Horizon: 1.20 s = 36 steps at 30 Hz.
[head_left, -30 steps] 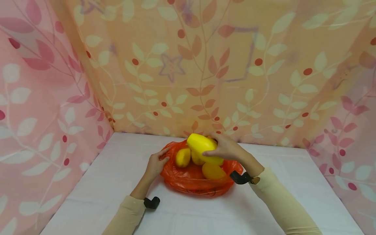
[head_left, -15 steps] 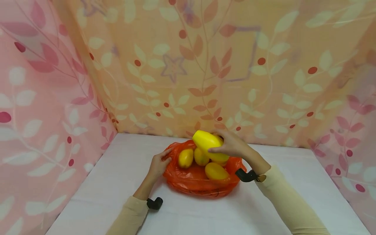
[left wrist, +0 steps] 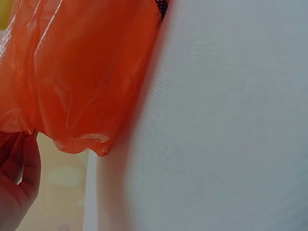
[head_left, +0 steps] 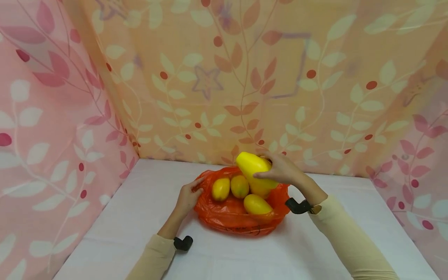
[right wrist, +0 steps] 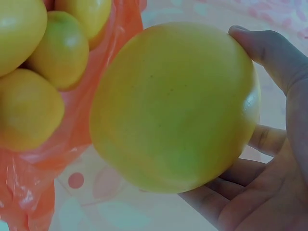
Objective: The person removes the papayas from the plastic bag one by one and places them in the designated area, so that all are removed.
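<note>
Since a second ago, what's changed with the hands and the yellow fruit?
The right hand, gripping the big yellow fruit, moved it up and to the right, uncovering more of a smaller yellow fruit in the red bag. Nothing was newly taken hold of or let go. The left hand stayed at the bag's rim, and the bag stayed on the white table.

There are five fruits (head_left: 239,186) — and one bag (head_left: 227,223).
</note>
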Motion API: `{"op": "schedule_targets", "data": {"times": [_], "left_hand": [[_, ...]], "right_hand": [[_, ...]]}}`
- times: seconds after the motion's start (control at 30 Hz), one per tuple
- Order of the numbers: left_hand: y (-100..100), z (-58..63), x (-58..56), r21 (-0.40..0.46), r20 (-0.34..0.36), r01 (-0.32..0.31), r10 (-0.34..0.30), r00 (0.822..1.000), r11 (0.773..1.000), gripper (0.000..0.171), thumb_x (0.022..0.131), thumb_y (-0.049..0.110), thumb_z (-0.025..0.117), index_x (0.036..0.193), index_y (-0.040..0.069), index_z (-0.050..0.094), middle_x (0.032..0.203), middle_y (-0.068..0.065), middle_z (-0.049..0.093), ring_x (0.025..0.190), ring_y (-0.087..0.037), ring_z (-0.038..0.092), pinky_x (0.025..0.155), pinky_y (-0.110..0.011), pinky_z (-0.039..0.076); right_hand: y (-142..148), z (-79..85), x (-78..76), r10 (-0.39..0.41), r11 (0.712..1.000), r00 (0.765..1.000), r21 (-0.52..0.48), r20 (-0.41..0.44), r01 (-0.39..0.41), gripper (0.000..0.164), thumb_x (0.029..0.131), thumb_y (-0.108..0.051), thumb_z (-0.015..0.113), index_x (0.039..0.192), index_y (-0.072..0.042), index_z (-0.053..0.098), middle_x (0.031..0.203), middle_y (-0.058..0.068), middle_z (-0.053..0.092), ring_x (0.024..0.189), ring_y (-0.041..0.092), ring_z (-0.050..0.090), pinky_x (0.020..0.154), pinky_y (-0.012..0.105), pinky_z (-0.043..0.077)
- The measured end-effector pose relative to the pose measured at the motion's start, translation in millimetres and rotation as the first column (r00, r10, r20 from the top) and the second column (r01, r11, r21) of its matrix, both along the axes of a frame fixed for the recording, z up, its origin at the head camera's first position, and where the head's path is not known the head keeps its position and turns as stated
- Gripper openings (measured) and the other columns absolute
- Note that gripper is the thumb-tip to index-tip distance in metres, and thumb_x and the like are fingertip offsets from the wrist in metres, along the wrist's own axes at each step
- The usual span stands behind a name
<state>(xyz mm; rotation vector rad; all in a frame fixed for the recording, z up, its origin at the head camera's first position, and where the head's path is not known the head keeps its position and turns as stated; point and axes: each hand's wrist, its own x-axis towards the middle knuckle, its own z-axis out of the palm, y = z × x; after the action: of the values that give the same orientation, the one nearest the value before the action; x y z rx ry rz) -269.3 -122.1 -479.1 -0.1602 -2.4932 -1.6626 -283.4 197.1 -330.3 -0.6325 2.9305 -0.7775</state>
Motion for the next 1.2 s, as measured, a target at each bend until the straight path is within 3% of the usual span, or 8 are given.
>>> {"op": "schedule_targets", "data": {"times": [0.2, 0.5, 0.8, 1.2], "left_hand": [[-2, -1.5, -1.1, -0.009, 0.007, -0.007, 0.007, 1.000, 1.000, 0.043, 0.090, 0.000, 0.061, 0.133, 0.006, 0.061, 0.137, -0.022, 0.056, 0.133, -0.035, 0.048, 0.110, -0.050, 0.041], [-1, 1.6, 0.8, 0.003, 0.023, -0.005, 0.005, 1.000, 1.000, 0.043, 0.090, 0.000, 0.060, 0.133, 0.004, 0.060, 0.137, -0.022, 0.056, 0.134, -0.036, 0.048, 0.110, -0.050, 0.041], [-1, 2.2, 0.3, 0.015, 0.032, -0.006, 0.005, 0.999, 1.000, 0.044, 0.090, 0.000, 0.061, 0.134, 0.005, 0.059, 0.139, -0.020, 0.054, 0.135, -0.035, 0.046, 0.110, -0.050, 0.041], [1, 4.5, -2.9, 0.036, -0.013, 0.000, 0.001, 1.000, 0.999, 0.042, 0.089, -0.002, 0.062, 0.131, 0.002, 0.061, 0.135, -0.023, 0.057, 0.132, -0.035, 0.050, 0.108, -0.049, 0.043]], "right_hand": [[8, -0.5, -3.5, -0.015, 1.000, 1.000, -0.014, -0.017, 0.015, 0.076, 0.077, -0.052, 0.077, 0.141, -0.022, 0.049, 0.121, 0.011, 0.066, 0.092, 0.023, 0.061, 0.074, 0.033, 0.055], [17, 1.6, -7.4, -0.044, 0.999, 0.999, -0.019, 0.009, 0.044, 0.079, 0.077, -0.052, 0.077, 0.140, -0.013, 0.050, 0.120, 0.013, 0.064, 0.094, 0.025, 0.061, 0.077, 0.035, 0.056], [25, 7.2, -8.8, -0.063, 0.998, 0.998, -0.031, 0.020, 0.063, 0.076, 0.077, -0.053, 0.076, 0.136, -0.013, 0.050, 0.118, 0.014, 0.064, 0.092, 0.025, 0.061, 0.073, 0.033, 0.057], [47, 10.5, -10.3, -0.085, 0.995, 0.996, -0.054, 0.008, 0.085, 0.073, 0.079, -0.046, 0.077, 0.134, -0.007, 0.052, 0.116, 0.016, 0.063, 0.093, 0.028, 0.060, 0.075, 0.035, 0.057]]}}
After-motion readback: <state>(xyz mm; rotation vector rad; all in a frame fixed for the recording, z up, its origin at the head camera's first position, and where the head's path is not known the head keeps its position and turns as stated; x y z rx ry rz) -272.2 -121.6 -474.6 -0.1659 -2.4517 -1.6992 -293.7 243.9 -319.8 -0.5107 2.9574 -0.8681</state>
